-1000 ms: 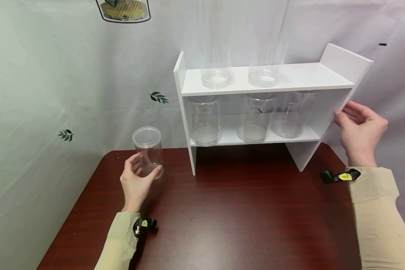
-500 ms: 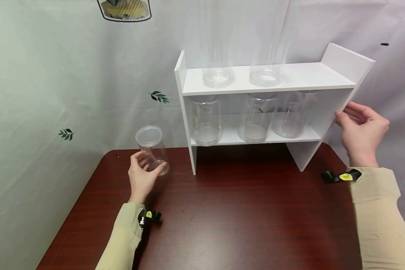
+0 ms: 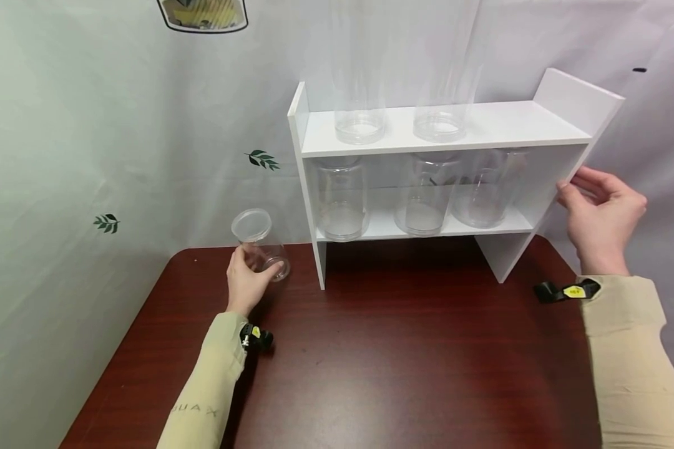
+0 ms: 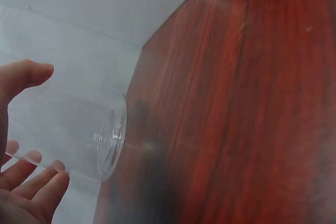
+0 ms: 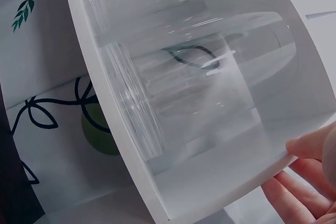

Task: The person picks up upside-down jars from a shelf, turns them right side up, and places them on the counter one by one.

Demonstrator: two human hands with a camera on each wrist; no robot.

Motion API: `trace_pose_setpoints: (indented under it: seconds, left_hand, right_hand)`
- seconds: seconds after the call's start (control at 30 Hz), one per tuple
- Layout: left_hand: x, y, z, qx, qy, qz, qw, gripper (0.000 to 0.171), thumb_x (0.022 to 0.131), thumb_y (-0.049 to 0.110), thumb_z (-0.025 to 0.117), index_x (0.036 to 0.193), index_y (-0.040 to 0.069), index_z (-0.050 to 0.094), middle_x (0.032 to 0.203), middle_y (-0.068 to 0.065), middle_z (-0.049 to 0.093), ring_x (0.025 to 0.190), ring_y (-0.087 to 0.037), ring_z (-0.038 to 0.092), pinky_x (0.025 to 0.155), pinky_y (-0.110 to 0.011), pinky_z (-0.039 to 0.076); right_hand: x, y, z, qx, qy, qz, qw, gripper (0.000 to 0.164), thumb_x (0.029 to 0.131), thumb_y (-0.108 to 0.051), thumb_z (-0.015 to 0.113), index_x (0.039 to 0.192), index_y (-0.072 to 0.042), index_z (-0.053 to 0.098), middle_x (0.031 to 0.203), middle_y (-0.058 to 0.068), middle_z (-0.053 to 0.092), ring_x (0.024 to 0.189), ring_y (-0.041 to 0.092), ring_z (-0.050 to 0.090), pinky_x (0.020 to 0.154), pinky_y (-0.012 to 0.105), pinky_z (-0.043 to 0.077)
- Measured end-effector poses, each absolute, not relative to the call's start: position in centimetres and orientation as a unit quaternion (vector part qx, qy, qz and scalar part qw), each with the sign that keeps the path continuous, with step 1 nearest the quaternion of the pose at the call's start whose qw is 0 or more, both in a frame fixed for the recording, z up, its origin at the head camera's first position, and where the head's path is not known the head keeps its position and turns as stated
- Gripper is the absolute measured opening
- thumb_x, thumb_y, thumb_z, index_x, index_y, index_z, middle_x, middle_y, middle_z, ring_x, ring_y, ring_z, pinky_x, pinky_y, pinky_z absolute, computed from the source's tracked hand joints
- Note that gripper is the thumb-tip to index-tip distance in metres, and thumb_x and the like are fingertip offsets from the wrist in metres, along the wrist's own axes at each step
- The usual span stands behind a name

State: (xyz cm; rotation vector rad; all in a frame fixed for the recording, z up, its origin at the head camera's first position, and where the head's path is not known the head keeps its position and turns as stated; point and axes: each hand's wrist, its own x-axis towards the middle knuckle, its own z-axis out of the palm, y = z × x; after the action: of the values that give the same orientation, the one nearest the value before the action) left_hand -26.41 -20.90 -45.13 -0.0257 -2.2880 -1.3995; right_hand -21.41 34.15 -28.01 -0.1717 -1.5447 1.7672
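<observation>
On the left, my left hand (image 3: 247, 284) grips a clear cylindrical jar (image 3: 253, 226) low on its side, thumb on one side and fingers on the other. The jar's pale top leans left in the head view; its round base (image 4: 113, 140) shows in the left wrist view, and I cannot tell if it touches the table. My right hand (image 3: 603, 215) pinches the front edge of the right side panel of a white two-tier shelf (image 3: 511, 121). Thumb and fingertips lie on opposite faces of that panel (image 5: 231, 198) in the right wrist view.
Two tall clear jars (image 3: 361, 128) stand on the upper board. Three more clear jars (image 3: 342, 218) stand on the lower board. Beneath is a dark red-brown table (image 3: 371, 349), with a pale printed cloth (image 3: 202, 125) hanging behind and at the left.
My left hand has moved away from me and right with the jar, closer to the shelf. The jar leans more to the left. My right hand stays on the panel.
</observation>
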Motion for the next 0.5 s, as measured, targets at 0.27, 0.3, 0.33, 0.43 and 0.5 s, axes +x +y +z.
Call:
trace_pose_setpoints:
  seconds: [0.27, 0.3, 0.33, 0.43, 0.5]
  left_hand:
    - [-28.2, -20.8, -44.9, 0.004, -0.843, -0.504, 0.190, 0.078, 0.081, 0.021, 0.090, 0.144, 0.002, 0.048, 0.136, -0.021, 0.056, 0.125, -0.036, 0.057, 0.100, -0.047, 0.052]
    - [-28.4, -20.8, -44.9, 0.002, -0.841, -0.506, 0.188, 0.079, 0.081, 0.020, 0.089, 0.145, 0.002, 0.047, 0.137, -0.022, 0.056, 0.125, -0.036, 0.056, 0.100, -0.048, 0.052]
    - [-28.5, -20.8, -44.9, 0.001, -0.840, -0.510, 0.185, 0.079, 0.082, 0.020, 0.089, 0.146, 0.002, 0.045, 0.138, -0.023, 0.055, 0.126, -0.037, 0.056, 0.100, -0.049, 0.051]
    - [-29.1, -20.7, -45.0, 0.005, -0.837, -0.517, 0.178, 0.082, 0.083, 0.020, 0.088, 0.148, 0.003, 0.041, 0.142, -0.023, 0.054, 0.127, -0.037, 0.056, 0.102, -0.048, 0.051]
    - [-29.3, -20.7, -45.1, 0.009, -0.835, -0.523, 0.171, 0.083, 0.084, 0.020, 0.087, 0.149, 0.004, 0.039, 0.144, -0.022, 0.052, 0.129, -0.036, 0.055, 0.103, -0.046, 0.050]
  right_hand:
    - [-21.5, 34.2, -28.0, -0.061, -0.606, 0.692, 0.387, 0.030, 0.079, 0.010, 0.078, 0.108, 0.002, 0.078, 0.088, 0.003, 0.076, 0.066, 0.010, 0.071, 0.065, 0.015, 0.057]
    - [-21.5, 34.2, -28.1, -0.060, -0.606, 0.692, 0.387, 0.030, 0.079, 0.010, 0.077, 0.108, 0.002, 0.078, 0.088, 0.003, 0.076, 0.067, 0.011, 0.071, 0.065, 0.015, 0.057]
    - [-21.5, 34.2, -28.1, -0.059, -0.606, 0.692, 0.387, 0.030, 0.079, 0.010, 0.077, 0.108, 0.002, 0.077, 0.088, 0.003, 0.076, 0.067, 0.011, 0.071, 0.065, 0.015, 0.057]
    - [-21.5, 34.2, -28.1, -0.059, -0.608, 0.691, 0.388, 0.030, 0.080, 0.010, 0.077, 0.108, 0.002, 0.077, 0.088, 0.003, 0.075, 0.067, 0.011, 0.072, 0.065, 0.016, 0.057]
    - [-21.5, 34.2, -28.1, -0.062, -0.611, 0.687, 0.388, 0.030, 0.080, 0.009, 0.077, 0.108, 0.001, 0.078, 0.089, 0.003, 0.076, 0.067, 0.010, 0.071, 0.065, 0.015, 0.057]
